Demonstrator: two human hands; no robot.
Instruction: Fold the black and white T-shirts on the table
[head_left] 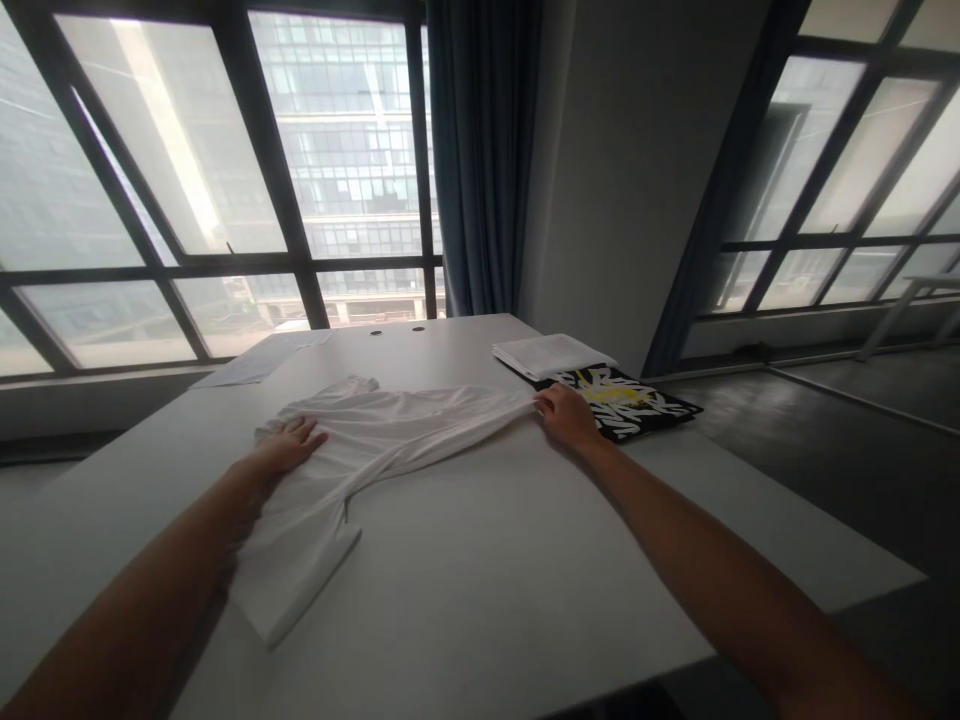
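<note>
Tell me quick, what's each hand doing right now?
Left hand: open, lying flat on the white garment.
Right hand: closed, pinching the garment's far edge, beside the black printed cloth.

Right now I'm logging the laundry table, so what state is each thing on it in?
white shirt: spread out on the table, partly bunched, one sleeve lying toward the near edge
left hand: flat, palm down on the shirt
right hand: pinching the shirt's right end
white folded garment: folded, lying on the table
black printed garment: folded flat
paper sheets: lying flat at the far edge
</note>
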